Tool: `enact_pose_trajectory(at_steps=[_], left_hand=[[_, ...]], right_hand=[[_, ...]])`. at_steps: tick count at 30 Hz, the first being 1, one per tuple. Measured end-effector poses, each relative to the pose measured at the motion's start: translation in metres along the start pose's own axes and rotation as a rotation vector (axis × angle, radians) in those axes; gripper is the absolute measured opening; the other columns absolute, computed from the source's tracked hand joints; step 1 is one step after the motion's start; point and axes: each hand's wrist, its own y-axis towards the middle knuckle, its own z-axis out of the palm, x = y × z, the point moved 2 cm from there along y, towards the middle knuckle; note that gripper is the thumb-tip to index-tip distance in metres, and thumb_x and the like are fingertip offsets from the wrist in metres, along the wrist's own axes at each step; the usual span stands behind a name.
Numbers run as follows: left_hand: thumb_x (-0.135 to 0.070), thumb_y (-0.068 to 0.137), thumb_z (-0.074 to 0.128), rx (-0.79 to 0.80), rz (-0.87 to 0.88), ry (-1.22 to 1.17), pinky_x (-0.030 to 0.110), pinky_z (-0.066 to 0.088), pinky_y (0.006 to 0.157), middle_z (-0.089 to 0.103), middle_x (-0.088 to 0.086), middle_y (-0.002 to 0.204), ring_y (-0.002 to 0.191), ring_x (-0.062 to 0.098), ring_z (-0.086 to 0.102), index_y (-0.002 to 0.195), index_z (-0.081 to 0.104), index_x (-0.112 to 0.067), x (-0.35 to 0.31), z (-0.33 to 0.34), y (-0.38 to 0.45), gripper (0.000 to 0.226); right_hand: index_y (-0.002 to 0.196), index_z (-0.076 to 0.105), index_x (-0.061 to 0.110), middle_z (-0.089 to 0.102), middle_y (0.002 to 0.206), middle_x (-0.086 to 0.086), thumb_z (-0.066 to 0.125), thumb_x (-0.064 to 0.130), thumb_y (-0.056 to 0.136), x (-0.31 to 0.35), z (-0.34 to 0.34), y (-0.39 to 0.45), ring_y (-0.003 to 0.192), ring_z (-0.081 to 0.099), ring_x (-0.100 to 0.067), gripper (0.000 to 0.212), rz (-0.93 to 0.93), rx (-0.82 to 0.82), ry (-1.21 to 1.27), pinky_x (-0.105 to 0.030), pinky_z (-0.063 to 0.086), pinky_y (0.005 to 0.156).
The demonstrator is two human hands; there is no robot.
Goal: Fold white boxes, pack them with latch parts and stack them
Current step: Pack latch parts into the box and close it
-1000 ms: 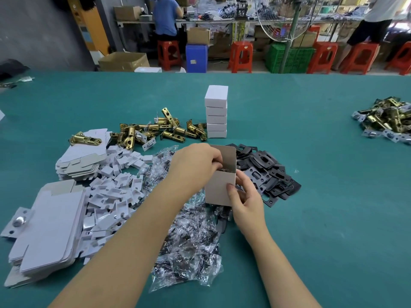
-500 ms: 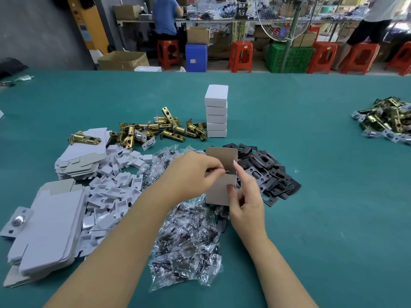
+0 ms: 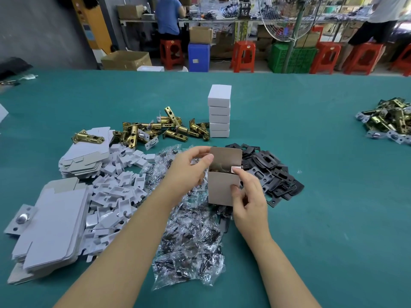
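Observation:
An open white box point(image 3: 223, 188) stands upright over the pile of clear screw bags point(image 3: 191, 245), its top flap raised and brass parts visible inside. My right hand point(image 3: 248, 201) grips the box's right side, thumb on its front face and index finger at its side flap. My left hand point(image 3: 189, 167) is at the box's left top edge, thumb touching the rim. A stack of closed white boxes point(image 3: 219, 111) stands behind. Brass latches point(image 3: 164, 128) lie left of the stack, black plates point(image 3: 270, 172) right of the box.
Flat box blanks point(image 3: 53, 225) and white cardboard inserts point(image 3: 117, 192) cover the left of the green table point(image 3: 333, 196). A second heap of latches point(image 3: 388, 121) lies at the far right. Stools, crates and people are beyond the table's far edge.
My left hand has drawn out of the box opening to its left rim. The box's inside with brass parts now shows. My right index finger has risen to the side flap.

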Motion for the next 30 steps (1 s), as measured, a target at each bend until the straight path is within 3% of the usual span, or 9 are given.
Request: enact_pose_trajectory(at_steps=[3,8,12,14,17,20,23,25,30], left_hand=[[-0.023,0.104,0.057,0.083,-0.041,-0.116,0.022,0.043,0.048,0.059,-0.014,0.058,0.05,0.008,0.05,0.119,0.067,-0.024,0.003,0.004,0.001,0.018],[-0.017,0.105,0.052,0.2,-0.172,-0.483,0.022,0.048,0.049,0.063,0.007,0.083,0.055,0.01,0.054,0.122,0.071,-0.01,0.008,0.01,0.001,0.026],[-0.014,0.102,0.059,0.223,-0.115,-0.362,0.02,0.04,0.045,0.06,0.0,0.069,0.048,0.01,0.047,0.11,0.076,-0.017,0.014,0.007,0.001,0.019],[-0.014,0.099,0.063,0.16,-0.079,-0.253,0.02,0.035,0.043,0.062,-0.005,0.062,0.045,0.01,0.04,0.102,0.078,-0.023,0.014,0.007,0.001,0.017],[-0.009,0.098,0.064,0.085,-0.03,-0.22,0.02,0.035,0.047,0.076,-0.004,0.086,0.052,0.012,0.041,0.108,0.076,-0.03,0.01,0.01,0.003,0.026],[-0.004,0.098,0.06,0.091,0.02,-0.211,0.026,0.042,0.057,0.076,-0.003,0.096,0.068,0.015,0.055,0.108,0.076,-0.04,0.007,0.012,0.003,0.04],[0.0,0.098,0.057,0.093,0.064,-0.219,0.017,0.04,0.05,0.072,-0.007,0.082,0.052,0.003,0.049,0.104,0.078,-0.041,0.006,0.014,0.002,0.046],[-0.001,0.099,0.056,0.096,0.071,-0.206,0.019,0.037,0.05,0.069,-0.007,0.073,0.05,0.006,0.043,0.103,0.079,-0.037,0.008,0.013,0.002,0.043],[-0.019,0.093,0.057,0.21,0.1,-0.185,0.021,0.042,0.058,0.069,0.022,0.099,0.062,0.014,0.046,0.106,0.08,-0.029,0.008,0.007,-0.005,0.028]], right_hand=[[0.136,0.059,0.023,0.057,0.122,0.006,0.057,-0.001,0.099,-0.001,0.0,0.0,0.069,0.049,-0.007,0.045,0.014,0.001,0.003,-0.012,0.041,0.074],[0.136,0.055,0.031,0.052,0.107,0.021,0.055,0.0,0.1,-0.003,-0.002,0.001,0.072,0.047,-0.003,0.047,0.056,-0.015,0.028,-0.013,0.039,0.07],[0.137,0.058,0.024,0.058,0.117,0.007,0.055,-0.001,0.101,-0.002,-0.002,0.001,0.087,0.048,-0.002,0.044,0.068,0.017,0.022,-0.019,0.042,0.08],[0.136,0.058,0.023,0.06,0.119,0.005,0.056,-0.003,0.1,0.0,-0.002,0.001,0.084,0.049,0.0,0.044,0.057,0.017,0.021,-0.017,0.042,0.079],[0.135,0.056,0.028,0.061,0.12,0.003,0.056,-0.003,0.1,0.003,-0.002,0.001,0.078,0.05,-0.002,0.047,0.038,0.021,0.028,-0.015,0.042,0.077],[0.136,0.055,0.028,0.061,0.122,0.002,0.056,-0.004,0.1,0.003,-0.002,0.001,0.089,0.05,-0.004,0.048,0.049,0.025,0.036,-0.016,0.042,0.082],[0.136,0.054,0.03,0.06,0.122,0.003,0.055,-0.003,0.1,0.003,-0.002,0.001,0.087,0.05,-0.001,0.049,0.054,0.03,0.033,-0.015,0.042,0.08],[0.136,0.052,0.035,0.06,0.123,0.003,0.056,-0.002,0.1,0.003,-0.002,0.001,0.082,0.051,-0.001,0.051,0.057,0.025,0.026,-0.014,0.042,0.077],[0.141,0.048,0.035,0.055,0.109,0.013,0.057,0.004,0.099,-0.003,-0.001,0.001,0.084,0.051,0.004,0.053,0.102,0.012,0.007,-0.01,0.04,0.076]])
